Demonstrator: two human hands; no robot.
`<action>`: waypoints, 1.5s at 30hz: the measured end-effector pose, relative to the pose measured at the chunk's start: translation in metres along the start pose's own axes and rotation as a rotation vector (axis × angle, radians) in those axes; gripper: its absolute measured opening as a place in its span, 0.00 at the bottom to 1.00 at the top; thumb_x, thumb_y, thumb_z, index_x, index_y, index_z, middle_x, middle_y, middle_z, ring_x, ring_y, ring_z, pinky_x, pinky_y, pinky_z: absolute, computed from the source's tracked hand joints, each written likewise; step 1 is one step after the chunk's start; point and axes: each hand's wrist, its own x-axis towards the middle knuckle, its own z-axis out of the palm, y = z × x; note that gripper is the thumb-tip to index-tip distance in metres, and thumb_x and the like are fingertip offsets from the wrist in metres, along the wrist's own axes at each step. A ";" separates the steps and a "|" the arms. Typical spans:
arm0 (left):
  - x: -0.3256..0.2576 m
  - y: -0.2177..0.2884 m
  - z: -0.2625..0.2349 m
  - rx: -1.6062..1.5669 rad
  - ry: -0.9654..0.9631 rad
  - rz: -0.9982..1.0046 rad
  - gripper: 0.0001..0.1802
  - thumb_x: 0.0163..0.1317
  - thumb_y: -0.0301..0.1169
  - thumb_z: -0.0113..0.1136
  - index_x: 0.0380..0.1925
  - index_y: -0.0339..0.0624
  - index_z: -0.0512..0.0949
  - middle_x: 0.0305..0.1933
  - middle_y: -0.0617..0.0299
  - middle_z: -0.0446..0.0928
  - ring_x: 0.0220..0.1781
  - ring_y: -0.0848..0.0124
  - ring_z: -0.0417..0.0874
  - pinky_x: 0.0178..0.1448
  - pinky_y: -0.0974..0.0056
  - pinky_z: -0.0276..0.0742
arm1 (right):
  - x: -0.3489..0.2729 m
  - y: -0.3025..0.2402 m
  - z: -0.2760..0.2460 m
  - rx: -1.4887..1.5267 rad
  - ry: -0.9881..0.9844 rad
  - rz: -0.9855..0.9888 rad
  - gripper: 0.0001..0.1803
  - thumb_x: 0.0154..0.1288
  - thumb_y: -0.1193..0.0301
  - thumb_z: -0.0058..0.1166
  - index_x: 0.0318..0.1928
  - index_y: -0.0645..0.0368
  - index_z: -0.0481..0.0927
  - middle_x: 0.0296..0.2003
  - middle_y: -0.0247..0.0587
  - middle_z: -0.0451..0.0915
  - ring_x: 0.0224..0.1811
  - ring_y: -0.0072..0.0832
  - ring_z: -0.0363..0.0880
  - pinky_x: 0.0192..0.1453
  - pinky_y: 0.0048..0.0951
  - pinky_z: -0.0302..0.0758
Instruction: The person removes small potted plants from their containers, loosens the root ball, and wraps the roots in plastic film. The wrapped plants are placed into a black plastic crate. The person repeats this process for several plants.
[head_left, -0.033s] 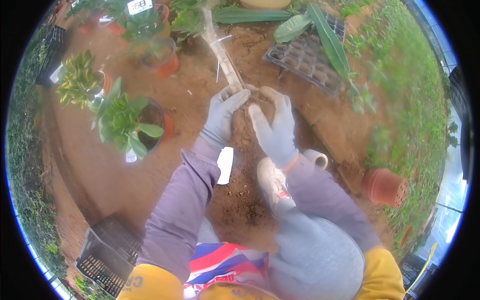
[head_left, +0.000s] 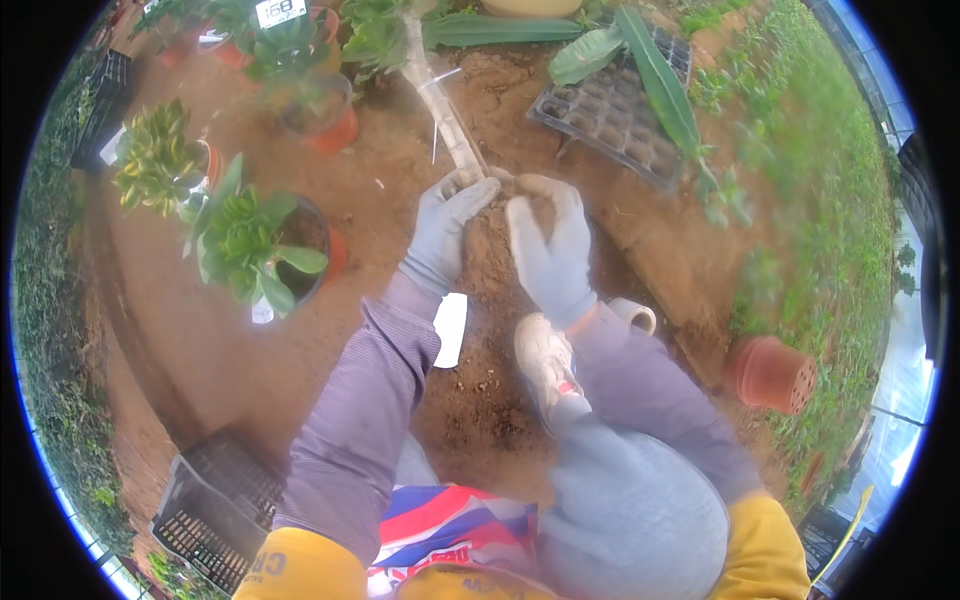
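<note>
A plant with a pale, bare stem (head_left: pixel 440 110) and a leafy green top (head_left: pixel 375 35) lies pointing away from me, and thin white ties stick out of the stem. My left hand (head_left: pixel 440 225), in a grey glove, is closed round the stem's lower end. Below it is a brown mass of soil and roots (head_left: pixel 488 240). My right hand (head_left: pixel 553 250), gloved too, curls thumb and fingers at the root end, close to the left fingertips. What its fingertips pinch is small and partly hidden. A white tag (head_left: pixel 451 330) lies beside my left wrist.
Potted succulents (head_left: pixel 240 235) stand at left. A black seedling tray (head_left: pixel 605 130) with long cut leaves (head_left: pixel 655 80) sits far right. Nearer are an overturned terracotta-coloured pot (head_left: pixel 768 374), a pale ring-shaped roll (head_left: pixel 633 317), my shoe (head_left: pixel 543 365) and a black crate (head_left: pixel 215 505).
My right thumb has shifted slightly to the right and up, nearer its fingers. My left hand and the stem stay in place.
</note>
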 end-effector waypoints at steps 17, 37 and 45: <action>0.000 -0.006 0.012 0.120 0.176 0.026 0.14 0.62 0.27 0.69 0.45 0.36 0.78 0.42 0.62 0.83 0.41 0.76 0.83 0.48 0.71 0.80 | -0.009 0.004 0.004 -0.256 -0.041 -0.189 0.31 0.65 0.58 0.60 0.64 0.59 0.70 0.53 0.54 0.73 0.45 0.48 0.82 0.46 0.41 0.81; -0.002 0.002 0.005 0.379 0.124 -0.073 0.18 0.59 0.25 0.70 0.48 0.38 0.77 0.47 0.56 0.84 0.47 0.71 0.84 0.54 0.70 0.78 | -0.011 0.095 -0.192 -0.769 -0.811 -0.105 0.34 0.54 0.66 0.68 0.63 0.54 0.77 0.68 0.50 0.68 0.70 0.43 0.68 0.70 0.41 0.70; -0.001 -0.007 -0.002 0.294 0.041 -0.149 0.18 0.57 0.25 0.71 0.47 0.37 0.78 0.50 0.57 0.83 0.50 0.70 0.83 0.57 0.67 0.78 | -0.049 0.095 -0.168 -0.557 -0.576 0.244 0.30 0.56 0.72 0.67 0.59 0.59 0.73 0.55 0.42 0.77 0.61 0.35 0.74 0.58 0.35 0.77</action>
